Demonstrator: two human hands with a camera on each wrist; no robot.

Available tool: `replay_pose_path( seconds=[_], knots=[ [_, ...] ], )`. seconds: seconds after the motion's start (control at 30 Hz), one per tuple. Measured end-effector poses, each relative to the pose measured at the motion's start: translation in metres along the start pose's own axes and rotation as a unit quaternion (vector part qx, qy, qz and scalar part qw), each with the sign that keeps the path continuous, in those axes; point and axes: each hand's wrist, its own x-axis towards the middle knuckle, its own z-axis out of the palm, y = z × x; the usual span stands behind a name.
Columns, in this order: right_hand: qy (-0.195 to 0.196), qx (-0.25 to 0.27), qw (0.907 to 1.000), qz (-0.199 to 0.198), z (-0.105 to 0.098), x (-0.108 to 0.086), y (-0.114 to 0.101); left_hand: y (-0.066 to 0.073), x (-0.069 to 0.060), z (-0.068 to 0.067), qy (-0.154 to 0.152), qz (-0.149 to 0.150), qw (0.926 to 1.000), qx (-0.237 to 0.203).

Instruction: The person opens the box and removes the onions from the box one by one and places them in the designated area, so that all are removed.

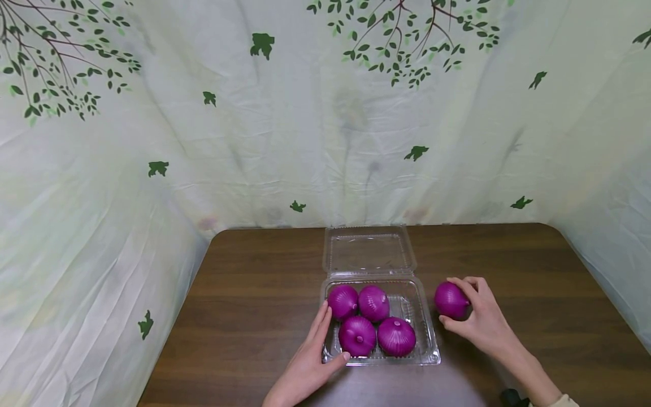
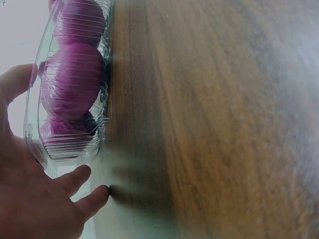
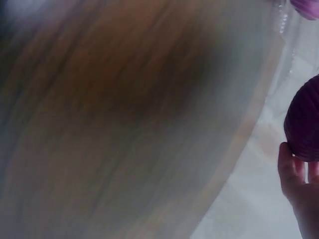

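Note:
A clear plastic clamshell box (image 1: 432, 351) lies on the table with its lid (image 1: 369, 253) folded back. Inside sit several purple onions (image 1: 357, 336), two at the back and two at the front, with a bare strip at the back right. My left hand (image 1: 311, 362) rests against the box's front left corner, fingers along its left side and thumb at the front edge. In the left wrist view the spread fingers touch the ribbed box wall (image 2: 72, 147). To the right of the box, my right hand (image 1: 485, 319) grips another purple onion (image 1: 451, 300) between thumb and fingers.
The brown wooden table (image 1: 244, 316) has rounded back corners. A pale curtain (image 1: 305, 113) with printed leaves and branches hangs behind it and along both sides. A dark band (image 1: 512, 397) shows at my right wrist.

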Motion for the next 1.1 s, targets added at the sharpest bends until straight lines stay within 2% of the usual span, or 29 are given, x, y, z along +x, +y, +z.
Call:
replay_pose_path(
  seconds=[0.2, 0.43, 0.53, 0.77, 1.1],
  knots=[
    [-0.027, -0.014, 0.9995, -0.008, 0.002, 0.001, 0.015, 0.0, -0.001, -0.001, 0.0, 0.0, 1.0, -0.004],
    [-0.075, -0.02, 0.9966, 0.027, 0.0, 0.003, 0.022, 0.0, -0.001, -0.001, -0.003, 0.0, 1.0, -0.008],
    [-0.08, -0.02, 0.9958, 0.04, -0.002, 0.007, 0.022, -0.001, -0.001, -0.001, -0.004, -0.001, 1.0, -0.009],
    [-0.078, -0.032, 0.9956, 0.042, -0.003, 0.012, 0.025, -0.001, -0.002, -0.001, 0.0, 0.003, 1.0, -0.009],
    [-0.122, -0.01, 0.9897, 0.075, -0.002, 0.013, 0.028, -0.001, -0.002, 0.0, 0.002, 0.008, 1.0, -0.005]
  ],
)
